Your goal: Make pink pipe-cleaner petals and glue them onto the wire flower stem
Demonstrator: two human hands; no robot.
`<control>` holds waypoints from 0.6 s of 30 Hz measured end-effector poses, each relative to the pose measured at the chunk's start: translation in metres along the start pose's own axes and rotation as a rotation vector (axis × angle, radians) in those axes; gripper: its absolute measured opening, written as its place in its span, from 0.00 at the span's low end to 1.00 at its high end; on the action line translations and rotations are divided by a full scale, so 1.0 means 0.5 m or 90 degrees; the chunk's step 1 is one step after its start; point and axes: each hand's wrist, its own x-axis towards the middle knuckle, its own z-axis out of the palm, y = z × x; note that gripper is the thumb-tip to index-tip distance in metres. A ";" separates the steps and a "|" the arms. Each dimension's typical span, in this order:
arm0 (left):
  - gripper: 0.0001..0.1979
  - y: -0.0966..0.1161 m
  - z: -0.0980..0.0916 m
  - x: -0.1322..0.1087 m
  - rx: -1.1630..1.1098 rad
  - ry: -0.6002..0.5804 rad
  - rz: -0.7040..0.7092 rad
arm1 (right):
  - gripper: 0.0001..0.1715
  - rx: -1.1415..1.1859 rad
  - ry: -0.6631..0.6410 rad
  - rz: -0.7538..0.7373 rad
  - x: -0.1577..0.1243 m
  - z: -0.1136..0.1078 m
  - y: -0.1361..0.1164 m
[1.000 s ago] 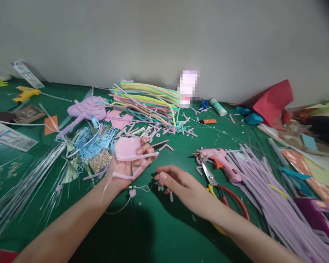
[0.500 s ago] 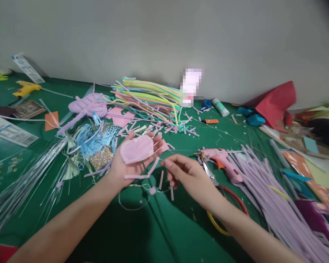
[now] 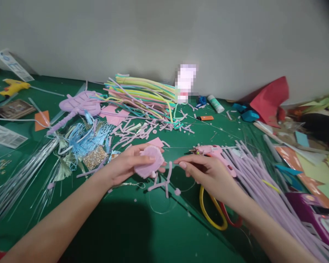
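My left hand [image 3: 128, 163] grips a flat, rounded lilac piece [image 3: 150, 163], thumb across its face and fingers behind it. To its right, my right hand [image 3: 196, 167] is pinched, with what looks like a thin clear thread between the fingertips; its exact form is too small to tell. Just below the lilac piece, short lilac stems [image 3: 161, 185] lie in a branching shape. A small lilac bead-like bit [image 3: 177, 191] sits on a thin looped string over the green table [image 3: 120, 226]. The pink glue gun [image 3: 212, 150] lies beyond my right hand, and scissors with yellow and red handles [image 3: 211, 215] lie beneath it.
Long lilac stems [image 3: 259, 179] spread at the right beside a purple device [image 3: 312, 215]. Coloured stems [image 3: 142, 93] are piled near the wall. Blue tassels [image 3: 84, 138], silver strands [image 3: 24, 171] and a lilac leaf-shaped piece [image 3: 80, 104] lie left; a yellow glue gun [image 3: 13, 87] is farther left.
My left hand has turned from palm-up and closed its thumb over the lilac piece. My right hand has moved slightly right. Short stems that were by my left palm now lie below the piece.
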 end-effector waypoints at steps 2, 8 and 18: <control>0.15 0.000 0.000 0.001 0.060 -0.016 -0.025 | 0.15 -0.021 -0.007 -0.007 -0.003 -0.004 -0.001; 0.09 -0.004 -0.011 0.008 0.125 -0.018 -0.031 | 0.23 -0.304 0.127 0.083 -0.082 -0.042 0.047; 0.20 -0.008 -0.010 0.009 0.159 0.004 -0.017 | 0.33 -0.453 -0.024 0.216 -0.180 -0.035 0.118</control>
